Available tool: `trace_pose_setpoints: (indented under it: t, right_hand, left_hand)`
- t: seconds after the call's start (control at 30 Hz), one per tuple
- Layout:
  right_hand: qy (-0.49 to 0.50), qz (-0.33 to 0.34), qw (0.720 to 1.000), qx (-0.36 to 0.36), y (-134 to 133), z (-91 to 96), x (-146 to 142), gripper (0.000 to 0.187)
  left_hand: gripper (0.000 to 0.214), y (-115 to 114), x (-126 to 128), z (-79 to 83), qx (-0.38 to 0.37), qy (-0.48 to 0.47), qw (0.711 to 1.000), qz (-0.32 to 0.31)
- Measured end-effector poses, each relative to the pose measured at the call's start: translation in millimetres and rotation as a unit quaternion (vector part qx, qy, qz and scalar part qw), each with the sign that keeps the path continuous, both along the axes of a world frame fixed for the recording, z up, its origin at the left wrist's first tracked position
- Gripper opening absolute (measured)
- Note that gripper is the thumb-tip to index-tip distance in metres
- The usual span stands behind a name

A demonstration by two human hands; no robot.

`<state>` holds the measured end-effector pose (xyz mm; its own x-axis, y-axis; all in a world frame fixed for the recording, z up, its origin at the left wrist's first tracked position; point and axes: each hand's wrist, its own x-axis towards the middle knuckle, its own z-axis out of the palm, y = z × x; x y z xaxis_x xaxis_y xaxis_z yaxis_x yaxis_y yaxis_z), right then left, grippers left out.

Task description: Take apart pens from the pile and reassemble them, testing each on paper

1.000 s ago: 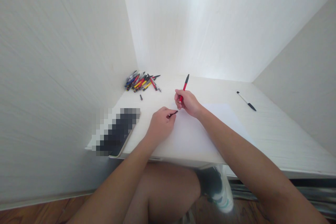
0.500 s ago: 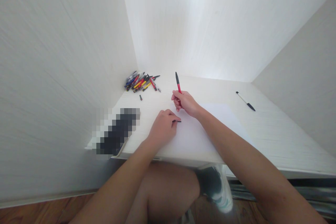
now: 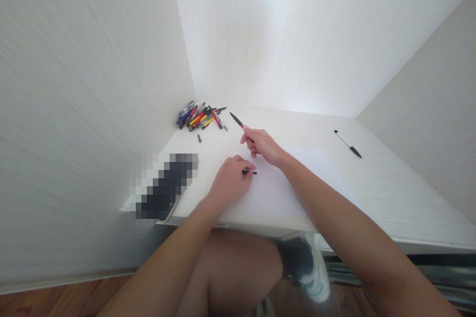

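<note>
White-walled corner here, with a pale desk [image 3: 305, 126] pushed right up against it. The black-and-red pen [image 3: 237, 120] is in the right hand [image 3: 262, 146], fingers curled around it, black end poking out ahead and to the left; the rest is hidden in the grip. Just below and left of that, the left hand [image 3: 231, 178] is closed in a pinch on a small black piece [image 3: 244, 172], too tiny to make out properly. The two hands are close, over the left part of a white sheet [image 3: 275, 193]. Beyond the left hand there's a messy pen pile [image 3: 201, 117], with a little dark bit [image 3: 199, 138] nearer. A white-and-black pen [image 3: 347, 143] lies well right of both hands.
</note>
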<state>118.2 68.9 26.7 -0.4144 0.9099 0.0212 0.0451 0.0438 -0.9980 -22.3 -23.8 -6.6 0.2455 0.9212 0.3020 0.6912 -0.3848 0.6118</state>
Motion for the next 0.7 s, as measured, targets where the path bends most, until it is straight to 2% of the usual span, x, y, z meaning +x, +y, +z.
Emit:
trace_pose_setpoints:
  t: [0.1,0.17,0.3,0.47,0.7]
  right_hand:
    - [-0.011,0.005,1.000,0.011,0.4,-1.1,0.5,0.065]
    - [-0.019,0.001,1.000,0.005,0.0,-1.0,0.4,0.063]
    - [0.000,-0.006,1.000,-0.007,-2.8,3.1,-0.1,0.037]
    - [0.076,-0.030,0.996,-0.031,-4.3,9.5,0.0,0.015]
    - [0.228,-0.082,0.965,-0.102,2.8,15.4,8.2,0.021]
  left_hand:
    - [0.022,0.5,0.3,1.8,-0.001,-0.023,1.000,0.014]
    - [0.022,1.0,0.1,2.4,-0.006,-0.037,0.999,0.025]
    - [0.022,1.1,-0.7,1.4,-0.010,-0.042,0.999,0.031]
    - [0.021,0.4,-1.1,-1.3,-0.003,-0.026,1.000,0.017]
    - [0.025,1.8,-3.4,-6.4,-0.009,0.003,1.000,0.001]
